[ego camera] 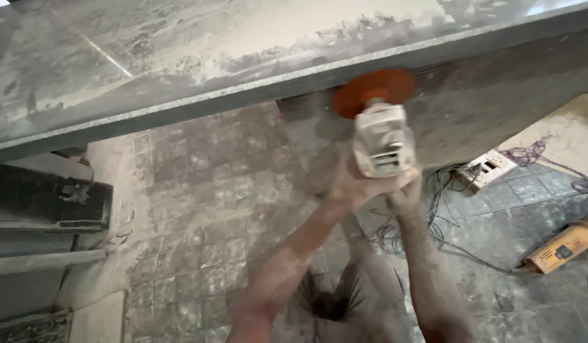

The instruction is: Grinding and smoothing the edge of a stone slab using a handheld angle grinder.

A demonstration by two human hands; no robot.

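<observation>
Both hands are wrapped around a dusty angle grinder [383, 145], held up near the underside lip of a big stone slab [179, 70]. Left hand [350, 185] cups the body from below-left, fingers curled tight on the housing; right hand [405, 194] grips the back end from the right, also clenched on it. The orange disc [374, 91] sits right at the slab's front edge [198, 101] — touching or just shy of it, can't tell through the blur.

That edge runs diagonally across the whole view, higher on the right, and the slab top is covered in grey dust. Below it there's open tiled floor [205, 209] to the left of the arms, so plenty of room that way. Further left, dark stone blocks [46, 197] are stacked by the wall. On the right it's more cluttered — a white power strip [486, 168] with tangled cords [433, 222], and a yellow power tool [564, 246] lying on the floor, well apart from the hands.
</observation>
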